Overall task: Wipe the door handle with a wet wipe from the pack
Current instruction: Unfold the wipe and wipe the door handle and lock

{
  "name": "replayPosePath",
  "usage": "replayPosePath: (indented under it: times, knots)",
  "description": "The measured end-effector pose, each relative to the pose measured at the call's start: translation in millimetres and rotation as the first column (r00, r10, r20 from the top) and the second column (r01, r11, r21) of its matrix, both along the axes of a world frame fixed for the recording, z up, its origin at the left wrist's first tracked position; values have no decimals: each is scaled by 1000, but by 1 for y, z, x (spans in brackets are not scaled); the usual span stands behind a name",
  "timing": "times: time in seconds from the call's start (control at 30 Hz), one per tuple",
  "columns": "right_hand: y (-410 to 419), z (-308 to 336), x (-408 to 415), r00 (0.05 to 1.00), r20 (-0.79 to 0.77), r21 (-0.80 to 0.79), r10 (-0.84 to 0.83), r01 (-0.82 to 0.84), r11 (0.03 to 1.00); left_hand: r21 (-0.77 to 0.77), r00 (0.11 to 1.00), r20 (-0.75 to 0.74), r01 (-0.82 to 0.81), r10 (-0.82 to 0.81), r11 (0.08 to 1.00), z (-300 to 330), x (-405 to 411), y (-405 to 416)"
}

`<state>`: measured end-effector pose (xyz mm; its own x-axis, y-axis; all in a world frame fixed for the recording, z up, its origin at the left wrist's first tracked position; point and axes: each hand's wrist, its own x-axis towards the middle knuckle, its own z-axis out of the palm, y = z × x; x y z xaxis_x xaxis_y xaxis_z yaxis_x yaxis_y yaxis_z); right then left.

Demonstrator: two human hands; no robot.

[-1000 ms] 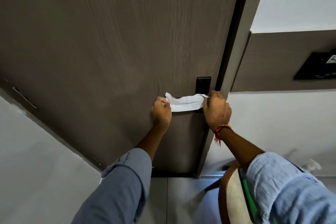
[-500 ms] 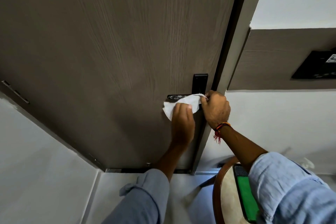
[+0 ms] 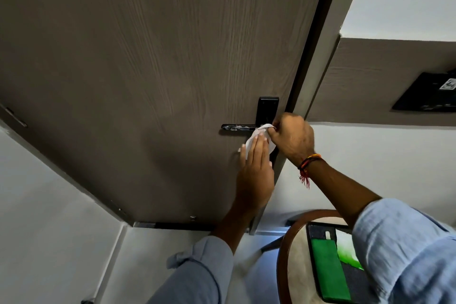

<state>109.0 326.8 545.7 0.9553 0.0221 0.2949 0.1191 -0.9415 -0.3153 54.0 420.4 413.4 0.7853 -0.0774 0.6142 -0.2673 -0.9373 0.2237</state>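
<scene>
Black metal lever door handle (image 3: 238, 127) shows pale smears; crumpled white wet wipe (image 3: 256, 136) is pinched by right hand (image 3: 292, 138), left hand (image 3: 255, 173) flat, fingers (image 3: 257, 148) extended against it.

Brown wood-grain door (image 3: 153, 61) fills most of the view, set in a pale grey frame (image 3: 328, 39) on its right. To the right, white wall (image 3: 385, 163) with a brown panel band (image 3: 370, 81) across it carrying a black wall plate (image 3: 428, 92); white wall (image 3: 42, 195) also to the left. Pale tiled floor (image 3: 148, 249) below, with a round stool (image 3: 296, 264), brown rim and cream seat, at lower right.
</scene>
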Motion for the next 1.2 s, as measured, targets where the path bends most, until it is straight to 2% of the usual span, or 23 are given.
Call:
replayPosePath:
  times: [0.2,0.4,0.53,0.6,0.67,0.77,0.87,0.97,1.1,1.2]
  knots:
    - [11,34,11,958,-159,-173,238,-264,949,-2,993,-101,-63,63,998,-8,-6,-17]
    - [25,49,30,919,-160,-350,360,-394,850,-9,993,-65,-99,98,995,-4,28,-1]
    - [33,48,41,901,-176,-358,396,-433,827,11,998,-6,-69,69,998,-9,41,21]
    - [33,46,42,887,-149,-355,436,-460,814,33,997,15,-82,82,996,-12,45,29]
    - [22,45,38,858,12,-374,514,-473,798,59,993,30,-114,113,992,-13,46,32]
    - [-18,44,31,772,329,-500,544,-347,794,53,983,46,-178,176,983,-13,47,36]
    - [-68,43,33,747,495,-577,443,-98,811,-47,957,0,-289,289,956,-12,48,33]
    - [-91,31,42,763,576,-522,293,67,850,-134,934,-73,-356,349,925,-6,50,20]
    - [-77,0,59,742,653,-419,153,186,888,-269,943,-124,-331,309,904,-2,53,-3]
    - [-71,-10,71,677,730,-361,94,265,894,-174,982,-79,-182,170,968,-7,49,-20]
